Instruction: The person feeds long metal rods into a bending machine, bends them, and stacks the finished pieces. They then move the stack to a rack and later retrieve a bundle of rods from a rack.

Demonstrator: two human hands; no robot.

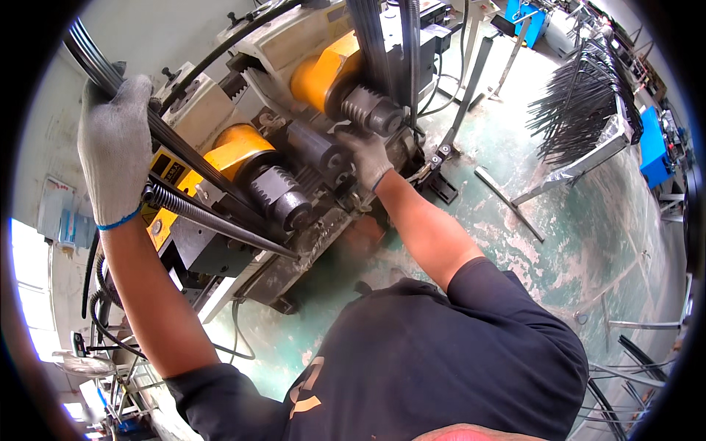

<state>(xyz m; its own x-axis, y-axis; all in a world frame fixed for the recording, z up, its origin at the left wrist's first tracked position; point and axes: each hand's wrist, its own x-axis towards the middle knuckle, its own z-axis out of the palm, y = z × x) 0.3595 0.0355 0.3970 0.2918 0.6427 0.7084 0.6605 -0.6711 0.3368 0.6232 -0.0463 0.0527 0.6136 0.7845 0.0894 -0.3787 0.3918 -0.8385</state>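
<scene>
My left hand, in a pale knit work glove with a blue cuff, is raised at the left. Its fingers are wrapped round a bundle of long black rods, which slants down to the right across the machine. My right hand, in a similar glove, reaches in at the machine's middle, close to a dark steel cylinder. Its fingertips are dark and blurred, so their grip does not show. On either side stand yellow roller heads with ridged steel ends.
A coil spring slants along the machine's near left side. More dark rods stand upright at the back. To the right, a metal rack holds many thin black rods. A metal bar is on the worn green floor.
</scene>
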